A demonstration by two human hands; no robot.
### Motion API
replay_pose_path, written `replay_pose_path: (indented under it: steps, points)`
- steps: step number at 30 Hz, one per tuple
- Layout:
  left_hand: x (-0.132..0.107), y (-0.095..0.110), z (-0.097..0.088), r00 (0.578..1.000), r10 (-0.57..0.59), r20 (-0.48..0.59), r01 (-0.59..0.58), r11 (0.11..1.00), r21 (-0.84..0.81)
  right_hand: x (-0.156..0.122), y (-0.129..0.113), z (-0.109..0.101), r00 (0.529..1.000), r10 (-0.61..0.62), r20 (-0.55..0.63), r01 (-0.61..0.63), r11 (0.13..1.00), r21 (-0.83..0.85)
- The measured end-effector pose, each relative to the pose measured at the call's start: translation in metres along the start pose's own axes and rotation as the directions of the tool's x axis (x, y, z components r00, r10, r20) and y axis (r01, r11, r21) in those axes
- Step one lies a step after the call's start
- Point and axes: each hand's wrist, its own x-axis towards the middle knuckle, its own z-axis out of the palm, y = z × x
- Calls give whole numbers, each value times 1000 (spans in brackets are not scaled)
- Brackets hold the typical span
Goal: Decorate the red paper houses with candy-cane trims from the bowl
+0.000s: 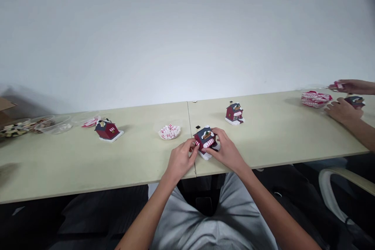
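Seated view over a pale laminate table (140, 156), with a miniature red house model (205, 139) as the reference point. The model stood on a white base (205, 155) at the table's near edge and had a dark roof and a red-and-white striped awning.

**Hands.** The left hand (181, 159) was closed against the model's left side, its fingertips (194, 145) pressing on the red wall. The right hand (225, 152) was curved over the model's right side, its fingers (214, 133) at the roof edge. Together, the hands gripped the model between them.

**Nearby items.** A small black square piece (198, 127) lay just beyond the model. A dish of red-and-white peppermint candies (169, 132) stood to its left. A second house model (234, 113) stood farther back on its right, and a third house model (107, 130) stood well to its left.

**Far left of the model.** Clear containers held mixed pieces (17, 129), and another held red-and-white pieces (90, 122). A cardboard box (4, 108) stood beyond them.

**Far right of the model.** A co-worker's upper hand (351, 86) pinched a small pink piece (337, 85) above a clear container of striped candies (316, 99). The co-worker's lower hand (342, 111) lay just beside a fourth house model (355, 102).
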Motion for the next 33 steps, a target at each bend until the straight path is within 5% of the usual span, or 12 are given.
replay_pose_path:
  steps: [9, 17, 21, 26, 30, 33]
  points:
    - [2, -1, 0, 999, -21, -24, 21, 999, -37, -1, -2, 0, 999, 8, 34, -9, 999, 32]
    - [7, -14, -1, 984, -175, -36, 150, 917, -371, 0, 4, -2, 990, 6, 143, -37, 975, 221]
    - [4, -10, -5, 994, -96, 43, 105, 913, -395, -2, 3, -5, 970, -38, 242, -35, 956, 290]
    - [-1, 5, -11, 987, 80, 139, -10, 894, -447, -4, -4, -9, 923, -208, 323, 109, 948, 300]
    - [-18, 6, -24, 998, -6, 60, 29, 922, -387, -3, -3, -17, 896, -218, 386, 147, 967, 207]
    - [-44, -16, -54, 987, -135, -86, 104, 950, -296, 6, 24, -36, 954, -121, 274, 117, 993, 30]
